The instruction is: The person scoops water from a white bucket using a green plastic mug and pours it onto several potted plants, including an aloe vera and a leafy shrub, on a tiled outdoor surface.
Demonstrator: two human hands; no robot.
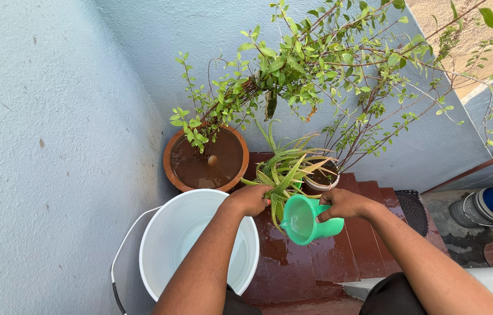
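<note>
— What do we have in our hands?

— Our right hand (342, 204) is wrapped around the handle of a green plastic mug (307, 219); the fingers are curled tight together on it, and the mug is tipped so its open mouth faces left, toward our other hand.

— And the left hand (250, 199)?

— Closed into a loose fist, fingers pressed together, gripping the lower leaves of the aloe plant (286, 169). The aloe stands just beyond our knuckles, and the mug sits just to the right of those same fingers, nearly touching the leaves.

— What's below the left fingers?

— A white bucket (162, 245) holding water, right under our left forearm (its wire handle hangs down at the left side). Beyond the fingers and to their left we see a round terracotta pot (170, 169) filled with muddy water, a leafy shrub (316, 64) rising from it.

— And past the right fingers?

— Wet red-brown steps (369, 233) under the mug, and far off to the right some stacked pots (491, 207).
</note>
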